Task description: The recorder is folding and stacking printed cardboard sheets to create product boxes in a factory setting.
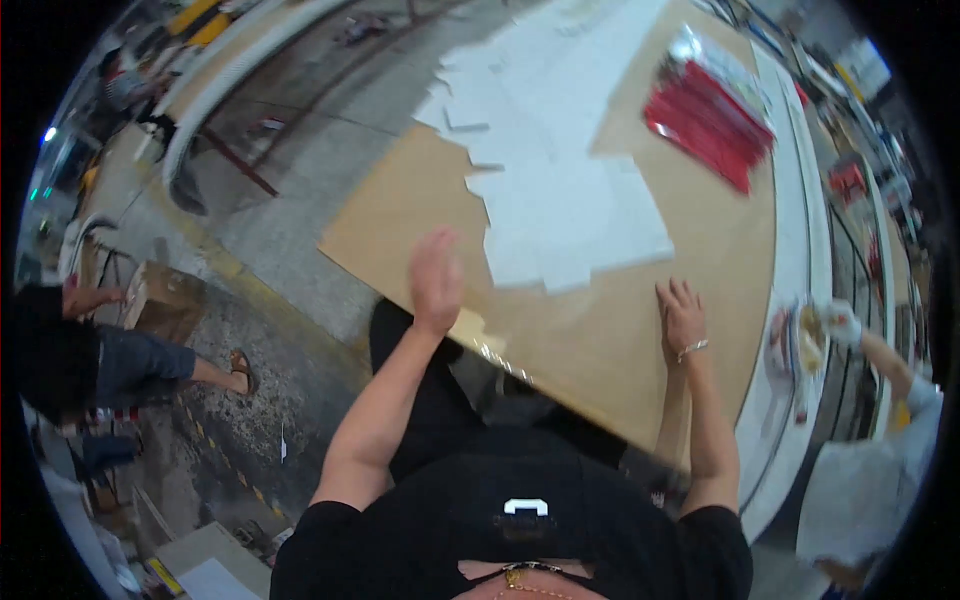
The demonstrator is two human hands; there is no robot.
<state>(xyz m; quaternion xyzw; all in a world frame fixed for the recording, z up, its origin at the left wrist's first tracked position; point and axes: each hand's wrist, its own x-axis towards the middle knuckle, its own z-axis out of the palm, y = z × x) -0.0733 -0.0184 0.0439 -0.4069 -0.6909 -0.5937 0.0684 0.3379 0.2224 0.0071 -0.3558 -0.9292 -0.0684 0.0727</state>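
My left hand [437, 282] is slightly blurred, over the near left edge of the brown tabletop [560, 340]. Its fingers are stretched out and I see nothing in it. By that wrist a pale yellow piece [467, 328] lies at the table edge. My right hand [684, 318], with a bracelet at the wrist, rests on the board with fingers apart, holding nothing. Between and beyond my hands spreads a fanned-out pile of flat white cut card sheets [570, 220]. Red plastic-wrapped packs [712, 120] lie at the far right of the tabletop, partly under clear film.
A pale conveyor-like strip [790, 230] runs along the table's right side. Beyond it, a gloved co-worker's hand [838, 322] is near a clear bag [797, 340]. At left, another person stands by a cardboard box [168, 300]. A curved bench [240, 50] stands at far left.
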